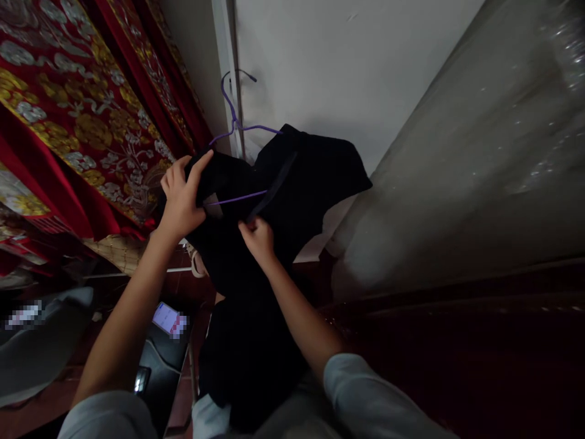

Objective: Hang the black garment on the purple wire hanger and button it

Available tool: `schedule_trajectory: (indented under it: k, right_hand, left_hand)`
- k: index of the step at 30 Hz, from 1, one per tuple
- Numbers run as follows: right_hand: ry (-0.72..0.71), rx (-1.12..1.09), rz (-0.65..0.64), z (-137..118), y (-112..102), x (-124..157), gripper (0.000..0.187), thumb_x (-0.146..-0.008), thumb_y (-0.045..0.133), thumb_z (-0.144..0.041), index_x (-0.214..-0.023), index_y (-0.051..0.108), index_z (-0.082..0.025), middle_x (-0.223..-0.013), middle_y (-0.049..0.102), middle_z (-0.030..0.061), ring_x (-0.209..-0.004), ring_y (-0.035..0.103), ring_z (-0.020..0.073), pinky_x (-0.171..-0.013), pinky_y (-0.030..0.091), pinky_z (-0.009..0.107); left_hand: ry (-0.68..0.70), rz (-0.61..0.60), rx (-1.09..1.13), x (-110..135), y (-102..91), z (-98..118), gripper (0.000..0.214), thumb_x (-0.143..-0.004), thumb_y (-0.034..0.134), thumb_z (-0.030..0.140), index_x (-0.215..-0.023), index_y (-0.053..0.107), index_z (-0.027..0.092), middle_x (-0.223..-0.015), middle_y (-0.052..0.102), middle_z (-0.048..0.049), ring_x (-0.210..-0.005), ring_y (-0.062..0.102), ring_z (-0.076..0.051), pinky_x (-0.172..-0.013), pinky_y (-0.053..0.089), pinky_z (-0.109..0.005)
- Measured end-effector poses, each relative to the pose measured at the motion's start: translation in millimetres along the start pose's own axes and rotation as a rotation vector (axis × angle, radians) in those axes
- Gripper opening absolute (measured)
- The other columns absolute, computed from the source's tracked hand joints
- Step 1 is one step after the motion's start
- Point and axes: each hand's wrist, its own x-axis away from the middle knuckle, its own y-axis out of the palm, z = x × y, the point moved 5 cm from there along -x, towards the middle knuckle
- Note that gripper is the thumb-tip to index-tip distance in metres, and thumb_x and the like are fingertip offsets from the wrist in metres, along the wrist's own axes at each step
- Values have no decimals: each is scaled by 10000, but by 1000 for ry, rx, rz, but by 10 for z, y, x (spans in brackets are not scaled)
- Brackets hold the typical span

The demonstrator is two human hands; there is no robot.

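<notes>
"Black garment (320, 171): where is it placed?"

"Under both hands. It is hung on a purple hanger (234, 122); one shoulder is covered by the left hand (180, 201), the other is spread beyond and to the right of the right hand (259, 238)."

"Big stuff around?"

"Grey sheeting (457, 195) is seen well to the right of the right hand. Red embroidered cloth (94, 131), gold and silver motifs, is draped left of the left hand, near it. White panel (347, 67) is seen beyond both hands."

"Mid-sized?"

"Black seat-like surface (165, 381) is set below the left hand. On the hanger, the hook is seen beyond the left hand; the lower bar is exposed between the hands, inside the garment's opening."

"Hand states?"

"Left: fingers are spread over the cloth, thumb held apart from index; whether it is gripped cannot be told. Right: opening's edge is pinched between thumb and index."

"Smallest?"

"Lit phone (168, 318), laid on the black surface, below the left hand. Pale label (213, 206), just beside the left thumb."
</notes>
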Motion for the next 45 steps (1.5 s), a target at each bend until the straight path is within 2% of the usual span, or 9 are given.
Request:
schedule_trajectory:
  k: [4,8,12,14,18,20,29,39,45]
  right_hand:
    - [225,-78,-310,273,7,432,290,-869,556,-336,-607,549,-210,-604,615,42,-587,565,155,-631,420,277]
    - [267,-180,-471,271,-223,821,314,-895,480,-320,-662,628,-170,-577,627,30,-513,553,122,-547,406,247]
    - [158,-211,-501,-7,-525,836,366,-892,623,-453,-653,598,-176,-551,584,-4,-526,536,104,-563,400,242]
    - [117,-226,-457,-146,-631,825,459,-875,665,-566,-635,563,-188,-538,556,-13,-505,495,96,-541,372,249]
    - [125,-346,-409,-263,-664,891,542,-825,684,-702,-685,565,-191,-542,530,-21,-502,470,101,-518,358,256]
    - [141,-385,-394,-261,-642,920,561,-811,685,-729,-720,585,-184,-543,518,-26,-506,467,102,-513,362,253]
    - [92,-477,-442,-393,-569,962,337,-869,686,-507,-798,649,-179,-573,574,-25,-501,482,86,-490,357,223]
    - [291,-662,-435,-377,-533,979,301,-745,747,-463,-763,714,-165,-470,536,-40,-372,403,68,-391,256,214]
    - [191,-648,-288,-596,-590,413,231,-682,730,-382,-718,715,-154,-455,498,-52,-367,358,52,-377,203,216]
  left_hand:
    - [18,88,74,135,57,106,843,-826,737,363,-1608,432,283,-1698,297,-132,-1564,226,-453,-1272,127,-643]
    - [-16,215,306,615,322,454,836,-858,771,515,-1591,438,289,-1717,290,-122,-1588,227,-416,-1297,150,-616]
    - [-268,416,743,1208,646,658,535,-934,681,291,-1457,570,264,-1476,569,-113,-1409,516,-298,-1212,396,-491]
    - [-334,380,991,1353,761,736,410,-901,632,181,-1304,673,245,-1247,674,-81,-1209,637,-242,-1094,504,-399]
    - [-282,75,1174,1332,749,943,434,-827,608,76,-1210,741,232,-1139,709,-64,-1094,677,-217,-1007,552,-347]
    - [-298,31,1135,1306,693,988,453,-842,604,56,-1237,738,232,-1169,702,-71,-1112,680,-219,-1004,561,-351]
    - [-553,208,1066,1459,778,904,200,-904,739,201,-1104,748,205,-1006,741,-63,-970,723,-189,-913,587,-323]
    - [-581,349,1100,1459,752,960,221,-839,780,193,-1004,634,205,-863,641,-11,-800,656,-139,-770,539,-245]
    - [-479,292,945,1400,831,986,196,-830,681,118,-959,568,213,-862,591,8,-794,613,-135,-766,501,-241]
